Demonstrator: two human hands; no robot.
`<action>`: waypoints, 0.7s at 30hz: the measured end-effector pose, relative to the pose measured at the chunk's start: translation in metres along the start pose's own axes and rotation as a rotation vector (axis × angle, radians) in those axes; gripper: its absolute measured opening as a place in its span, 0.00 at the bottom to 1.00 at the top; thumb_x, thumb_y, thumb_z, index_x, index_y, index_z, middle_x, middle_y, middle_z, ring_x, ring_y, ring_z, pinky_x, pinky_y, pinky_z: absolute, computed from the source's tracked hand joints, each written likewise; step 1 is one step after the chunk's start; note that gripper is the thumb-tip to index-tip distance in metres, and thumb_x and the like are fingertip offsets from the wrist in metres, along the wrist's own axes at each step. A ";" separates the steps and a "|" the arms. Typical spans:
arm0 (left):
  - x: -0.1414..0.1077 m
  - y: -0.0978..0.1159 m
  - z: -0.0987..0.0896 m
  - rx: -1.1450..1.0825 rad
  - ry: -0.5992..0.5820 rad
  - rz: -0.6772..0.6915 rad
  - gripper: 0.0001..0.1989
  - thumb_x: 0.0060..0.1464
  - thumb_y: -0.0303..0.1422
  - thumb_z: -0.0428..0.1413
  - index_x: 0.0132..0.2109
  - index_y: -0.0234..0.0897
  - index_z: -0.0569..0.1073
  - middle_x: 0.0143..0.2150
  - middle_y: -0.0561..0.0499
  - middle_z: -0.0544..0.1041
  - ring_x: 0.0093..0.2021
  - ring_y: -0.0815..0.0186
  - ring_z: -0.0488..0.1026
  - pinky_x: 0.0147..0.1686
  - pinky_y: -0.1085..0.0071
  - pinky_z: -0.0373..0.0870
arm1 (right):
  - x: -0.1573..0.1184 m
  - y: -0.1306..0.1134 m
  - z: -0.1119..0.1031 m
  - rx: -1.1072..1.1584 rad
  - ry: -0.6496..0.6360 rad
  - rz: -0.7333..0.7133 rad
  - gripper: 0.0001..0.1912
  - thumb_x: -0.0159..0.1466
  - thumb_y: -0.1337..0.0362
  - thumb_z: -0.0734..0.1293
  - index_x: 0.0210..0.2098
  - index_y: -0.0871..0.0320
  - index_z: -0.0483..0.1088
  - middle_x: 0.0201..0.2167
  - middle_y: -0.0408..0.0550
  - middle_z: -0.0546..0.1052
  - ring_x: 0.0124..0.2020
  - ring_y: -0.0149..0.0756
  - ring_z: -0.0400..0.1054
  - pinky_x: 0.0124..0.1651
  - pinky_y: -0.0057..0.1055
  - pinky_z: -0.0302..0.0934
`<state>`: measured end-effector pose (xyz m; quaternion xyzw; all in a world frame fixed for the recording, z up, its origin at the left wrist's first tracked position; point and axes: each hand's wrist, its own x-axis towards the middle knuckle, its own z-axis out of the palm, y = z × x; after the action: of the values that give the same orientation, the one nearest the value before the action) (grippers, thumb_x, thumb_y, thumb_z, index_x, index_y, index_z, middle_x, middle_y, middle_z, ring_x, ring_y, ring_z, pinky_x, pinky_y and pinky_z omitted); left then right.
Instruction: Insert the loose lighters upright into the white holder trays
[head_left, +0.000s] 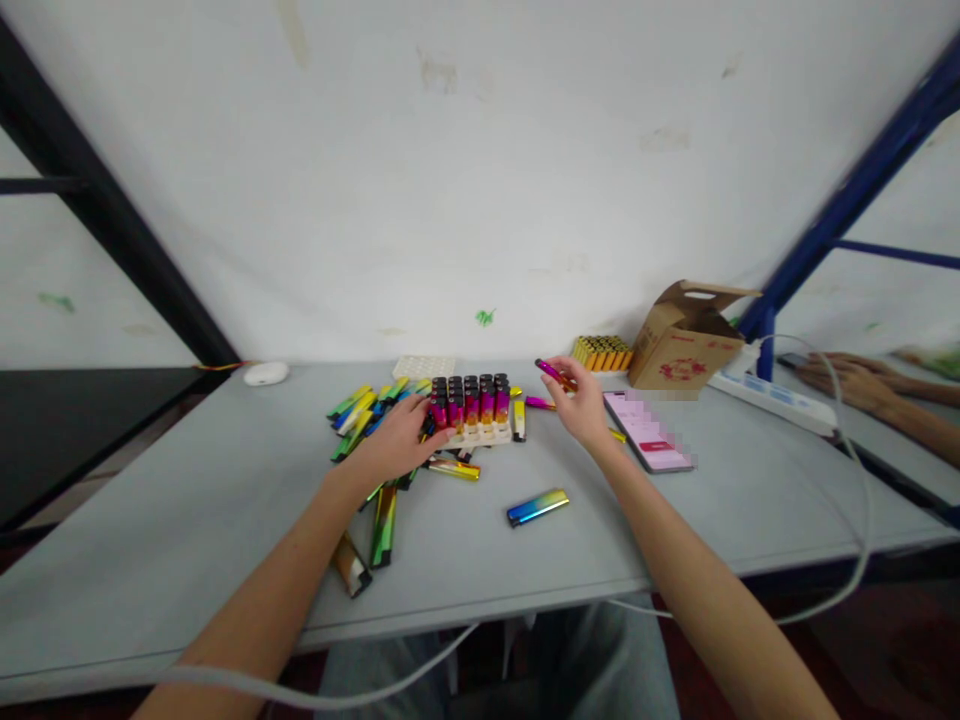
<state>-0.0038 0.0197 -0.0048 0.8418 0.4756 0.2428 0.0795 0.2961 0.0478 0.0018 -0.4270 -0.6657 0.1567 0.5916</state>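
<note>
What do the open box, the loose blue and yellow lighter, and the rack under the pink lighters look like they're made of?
Box: likely cardboard, matte brown, with folded flaps and printed red design.
Blue and yellow lighter: glossy, perhaps metal or metallic-coated plastic, judging by its sheen.
Rack: off-white, probably moulded plastic, from its regular holes; finish unclear.

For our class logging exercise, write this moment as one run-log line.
left hand: at rack | right hand: holding pink lighter | rack: part filled, upright lighters | blue-yellow lighter: lying on table
</note>
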 end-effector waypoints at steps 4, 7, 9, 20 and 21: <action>0.000 0.002 -0.002 0.022 -0.020 -0.005 0.23 0.60 0.49 0.48 0.49 0.34 0.73 0.54 0.37 0.72 0.58 0.48 0.67 0.61 0.48 0.62 | -0.002 0.000 0.003 0.040 -0.028 0.011 0.16 0.62 0.52 0.68 0.43 0.56 0.70 0.42 0.53 0.77 0.41 0.42 0.73 0.45 0.40 0.68; 0.000 0.002 -0.002 0.049 -0.013 -0.019 0.25 0.60 0.50 0.48 0.49 0.33 0.72 0.54 0.36 0.72 0.58 0.48 0.67 0.62 0.48 0.62 | -0.002 -0.002 0.005 0.097 -0.047 0.038 0.16 0.61 0.52 0.69 0.41 0.56 0.70 0.40 0.51 0.76 0.41 0.40 0.72 0.47 0.39 0.67; -0.001 0.001 -0.001 0.062 -0.005 -0.023 0.26 0.61 0.50 0.48 0.50 0.32 0.72 0.53 0.36 0.72 0.57 0.48 0.68 0.62 0.48 0.62 | -0.001 -0.004 0.006 0.185 -0.058 0.122 0.17 0.60 0.50 0.69 0.40 0.56 0.70 0.38 0.49 0.76 0.39 0.38 0.71 0.45 0.37 0.66; -0.001 0.000 -0.001 0.079 -0.018 -0.022 0.27 0.61 0.51 0.47 0.50 0.32 0.73 0.54 0.35 0.72 0.57 0.48 0.68 0.61 0.48 0.62 | 0.004 -0.019 0.002 0.813 -0.175 0.725 0.21 0.50 0.54 0.77 0.39 0.58 0.73 0.24 0.35 0.63 0.19 0.20 0.51 0.18 0.19 0.43; -0.001 0.000 -0.001 0.078 -0.014 -0.019 0.26 0.61 0.51 0.47 0.50 0.32 0.73 0.53 0.36 0.72 0.57 0.48 0.68 0.61 0.49 0.63 | 0.003 -0.021 0.001 0.818 -0.193 0.727 0.23 0.50 0.53 0.77 0.40 0.58 0.73 0.25 0.35 0.63 0.20 0.20 0.53 0.18 0.19 0.45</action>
<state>-0.0045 0.0186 -0.0039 0.8413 0.4922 0.2176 0.0522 0.2871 0.0382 0.0184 -0.3482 -0.4117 0.6349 0.5533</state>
